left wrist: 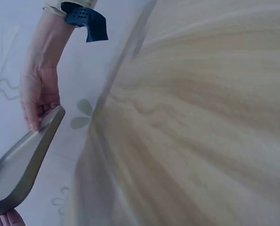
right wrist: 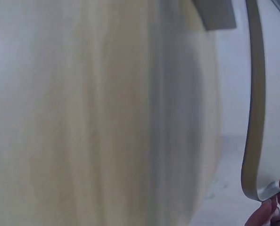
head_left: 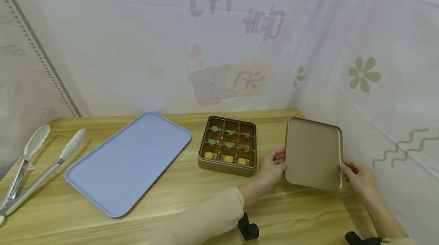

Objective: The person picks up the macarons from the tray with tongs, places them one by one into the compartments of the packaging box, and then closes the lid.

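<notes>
Both hands hold a gold-brown metal lid [head_left: 313, 153], tilted up with its shallow rimmed inside facing the head camera. My left hand [head_left: 272, 170] grips its left edge, and my right hand [head_left: 361, 178] pinches the right edge. The lid [left wrist: 17, 162] appears side-on in the left wrist view, with fingers at both ends. In the right wrist view, fingers [right wrist: 272, 214] hold a rounded corner. Left of the lid stands an open square tin [head_left: 226, 168] with a divided insert. Green pieces [head_left: 229, 144] and yellow pieces [head_left: 228, 159] sit in several compartments; some at right show no coloured piece.
A blue rectangular tray [head_left: 130, 165] lies slantwise on the wooden table [head_left: 171, 210]. At the far left rest tongs [head_left: 34, 184] with pale scalloped tips, spread apart. A printed cloth [head_left: 137, 47] hangs behind the table and along its right side.
</notes>
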{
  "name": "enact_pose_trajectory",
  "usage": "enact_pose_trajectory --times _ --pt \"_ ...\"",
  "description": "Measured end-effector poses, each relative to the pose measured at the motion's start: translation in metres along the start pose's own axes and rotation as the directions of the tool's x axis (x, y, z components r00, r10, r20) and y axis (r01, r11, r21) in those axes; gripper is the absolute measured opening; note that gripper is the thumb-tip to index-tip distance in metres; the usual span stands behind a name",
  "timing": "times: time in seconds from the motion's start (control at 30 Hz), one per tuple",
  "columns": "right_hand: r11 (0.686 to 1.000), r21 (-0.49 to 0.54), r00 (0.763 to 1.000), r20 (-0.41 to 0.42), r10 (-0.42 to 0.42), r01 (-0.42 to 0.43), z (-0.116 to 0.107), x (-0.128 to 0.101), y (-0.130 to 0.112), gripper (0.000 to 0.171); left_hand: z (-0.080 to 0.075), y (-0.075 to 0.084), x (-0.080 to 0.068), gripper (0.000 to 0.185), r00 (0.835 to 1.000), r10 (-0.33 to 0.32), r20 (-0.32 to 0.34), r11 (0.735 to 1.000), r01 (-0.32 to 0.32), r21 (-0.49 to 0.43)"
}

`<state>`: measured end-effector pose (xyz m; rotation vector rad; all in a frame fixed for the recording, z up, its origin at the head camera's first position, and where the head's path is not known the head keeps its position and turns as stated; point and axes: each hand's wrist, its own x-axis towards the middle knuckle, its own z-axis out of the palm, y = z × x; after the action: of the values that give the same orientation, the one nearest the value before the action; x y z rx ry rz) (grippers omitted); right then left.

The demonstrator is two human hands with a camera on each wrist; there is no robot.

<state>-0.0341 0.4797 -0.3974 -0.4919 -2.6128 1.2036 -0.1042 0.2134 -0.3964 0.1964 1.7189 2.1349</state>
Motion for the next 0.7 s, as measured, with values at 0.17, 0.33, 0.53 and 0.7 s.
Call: enact_pose_trajectory --times 0.17,0.33,0.53,0.7 --pt "0.973 0.227 0.997 -0.071 -0.033 0.049 0.005 -0.001 -0.023 0.014 -0.021 0.014 -0.005 0.031 0.995 0.101 -0.003 0.993 -0.101 0.069" --pt "0.934 0.348 0.988 -0.150 -0.026 0.078 0.015 -0.001 -0.052 0.016 -0.045 0.027 -0.006 0.027 0.969 0.243 -0.031 0.956 -0.235 0.174" --pt "0.824 0.525 0.974 -0.181 -0.137 0.214 0.030 -0.002 -0.081 0.013 -0.075 0.043 -0.007 0.022 0.912 0.399 -0.094 0.894 -0.364 0.262" --pt "0.720 0.628 0.949 -0.104 -0.299 0.296 0.047 -0.003 -0.094 0.020 -0.099 0.052 -0.009 0.024 0.881 0.457 -0.123 0.861 -0.402 0.312"
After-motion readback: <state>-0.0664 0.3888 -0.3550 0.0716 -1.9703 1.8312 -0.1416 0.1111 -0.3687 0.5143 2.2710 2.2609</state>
